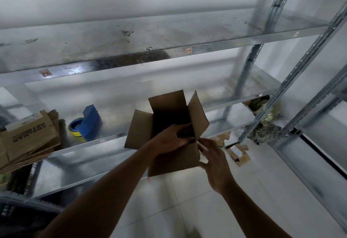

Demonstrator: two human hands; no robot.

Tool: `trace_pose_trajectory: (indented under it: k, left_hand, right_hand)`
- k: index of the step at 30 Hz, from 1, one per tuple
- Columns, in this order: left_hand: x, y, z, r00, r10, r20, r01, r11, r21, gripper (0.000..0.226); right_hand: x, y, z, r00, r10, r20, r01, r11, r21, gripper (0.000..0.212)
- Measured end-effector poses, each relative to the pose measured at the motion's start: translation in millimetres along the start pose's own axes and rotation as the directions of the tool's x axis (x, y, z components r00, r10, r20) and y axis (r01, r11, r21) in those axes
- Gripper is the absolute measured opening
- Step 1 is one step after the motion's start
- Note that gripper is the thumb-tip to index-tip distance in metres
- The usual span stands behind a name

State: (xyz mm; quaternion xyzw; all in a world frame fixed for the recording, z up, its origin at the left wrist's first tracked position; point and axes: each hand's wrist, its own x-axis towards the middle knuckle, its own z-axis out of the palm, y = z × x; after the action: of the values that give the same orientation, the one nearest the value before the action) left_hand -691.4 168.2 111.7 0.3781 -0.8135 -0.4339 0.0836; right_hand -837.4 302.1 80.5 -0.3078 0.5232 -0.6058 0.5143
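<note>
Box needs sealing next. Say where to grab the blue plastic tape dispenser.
Probably the raised handle of the blue plastic tape dispenser, from the open front of the metal shelf: it stands clear above the yellow tape roll at the lower left.

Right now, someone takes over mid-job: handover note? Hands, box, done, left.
Left hand: grips the near rim of the cardboard box, fingers inside.
Right hand: holds the box's right near corner.
Box: held in the air before the metal shelf, top flaps open, inside too dark to see.
Done: box opened into shape.
Left: probably fill and close it; tape dispenser and flat cartons lie on the shelf.
</note>
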Motion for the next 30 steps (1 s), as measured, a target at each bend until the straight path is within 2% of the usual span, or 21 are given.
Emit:
trace_pose_trajectory:
  k: [2, 4, 7, 12, 17, 19, 21, 23, 25, 27, 29, 30]
  left_hand:
    - [3.4, -2.3, -3.5, 0.995, -0.003, -0.097, 0.007, 0.999, 0.05, 0.063]
    - [6.6, -2.7, -5.0, 0.995, -0.026, -0.096, 0.035, 0.995, 0.09, 0.071]
    - [6.8, -1.4, -3.3, 0.998, -0.011, -0.066, 0.021, 0.989, 0.149, 0.078]
    - [9.6, -0.2, -0.5, 0.997, -0.017, -0.074, 0.033, 0.971, 0.235, 0.068]
    - [8.5, 3.1, 4.7, 0.999, -0.004, -0.042, 0.016, 0.958, 0.285, 0.067]
    - [6.9, 3.6, 4.8, 0.998, 0.009, -0.06, 0.012, 0.936, 0.353, 0.067]
    - [3.9, 4.0, 0.8, 0.989, 0.042, -0.141, 0.031, 0.879, 0.476, 0.065]
    - [-1.7, 4.5, -6.5, 0.953, 0.089, -0.289, 0.095, 0.817, 0.568, 0.059]
    - [-10.3, 4.1, -14.0, 0.909, 0.091, -0.406, 0.192, 0.775, 0.602, 0.056]
    - [-17.2, -0.4, -18.5, 0.892, 0.046, -0.45, 0.274, 0.736, 0.619, 0.058]
    - [-18.2, -5.0, -17.4, 0.877, 0.001, -0.48, 0.306, 0.768, 0.562, 0.067]
    - [-15.4, -2.9, -15.1, 0.867, -0.026, -0.497, 0.29, 0.838, 0.462, 0.072]
  right_hand:
    - [4.9, -8.8, 5.3, 0.999, -0.007, 0.043, 0.009, 0.999, -0.039, 0.05]
    - [10.9, -12.7, 16.3, 0.999, -0.015, 0.041, 0.02, 0.992, -0.126, 0.056]
    - [18.6, -14.6, 23.7, 0.999, 0.045, 0.013, -0.044, 0.994, -0.099, 0.067]
    - [22.4, -15.8, 24.7, 0.99, 0.121, -0.066, -0.125, 0.991, -0.046, 0.059]
    - [25.6, -15.4, 23.6, 0.967, 0.129, -0.22, -0.139, 0.99, -0.034, 0.028]
    - [24.2, -14.7, 21.2, 0.971, 0.096, -0.22, -0.106, 0.994, -0.034, 0.019]
    - [22.5, -15.3, 17.1, 0.975, 0.068, -0.211, -0.079, 0.996, -0.044, 0.014]
    - [21.9, -15.3, 8.9, 0.976, 0.061, -0.211, -0.069, 0.997, -0.03, 0.014]
    - [22.3, -18.1, -0.3, 0.973, 0.069, -0.219, -0.067, 0.998, 0.016, 0.015]
    - [25.6, -21.0, -13.2, 0.968, 0.067, -0.24, -0.054, 0.997, 0.057, 0.018]
    - [29.6, -26.5, -26.9, 0.968, 0.04, -0.248, -0.02, 0.996, 0.083, 0.022]
    - [31.8, -30.7, -34.1, 0.97, 0.016, -0.241, 0.008, 0.995, 0.097, 0.024]
